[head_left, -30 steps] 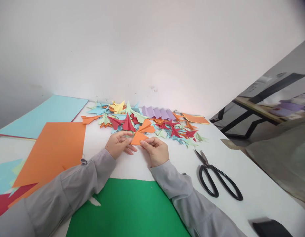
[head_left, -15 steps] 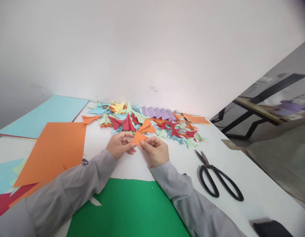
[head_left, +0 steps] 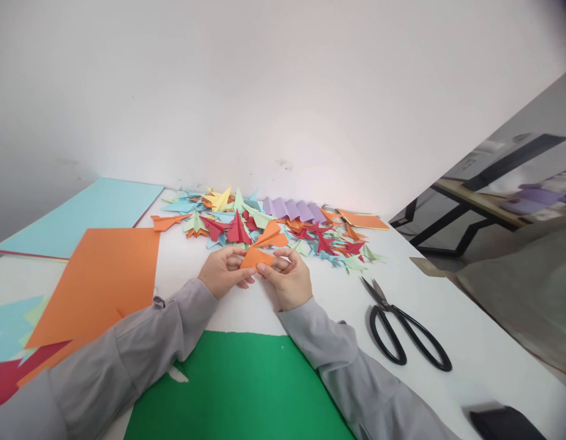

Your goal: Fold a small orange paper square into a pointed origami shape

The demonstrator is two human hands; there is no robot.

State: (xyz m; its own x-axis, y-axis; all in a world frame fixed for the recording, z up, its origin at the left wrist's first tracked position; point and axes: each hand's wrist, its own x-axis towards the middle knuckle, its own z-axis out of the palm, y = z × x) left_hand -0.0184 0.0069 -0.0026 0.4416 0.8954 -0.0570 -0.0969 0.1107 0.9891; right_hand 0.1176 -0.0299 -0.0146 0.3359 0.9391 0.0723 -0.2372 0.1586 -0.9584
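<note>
Between my two hands is a small folded piece of orange paper (head_left: 256, 257). My left hand (head_left: 222, 270) pinches its left side, thumb along the lower edge. The thumb and fingers of my right hand (head_left: 290, 280) close on its right side. Just behind the folded piece lies an orange paper plane (head_left: 270, 236), part of a pile of folded paper planes in red, green, blue and yellow. A red paper plane (head_left: 238, 230) sits in that pile beyond my left fingers. The fingers partly cover the folded piece.
Black-handled scissors (head_left: 404, 327) lie partly open to the right. A green sheet (head_left: 237, 385) lies under my forearms. Orange sheets (head_left: 109, 275) and light blue sheets (head_left: 90, 214) are on the left. Pleated purple paper (head_left: 294, 210) stands near the wall. A black object (head_left: 505, 423) is at lower right.
The folded orange paper has shifted slightly to the left and turned a little in my hands. My right thumb has moved slightly left along it. Both hands keep their hold.
</note>
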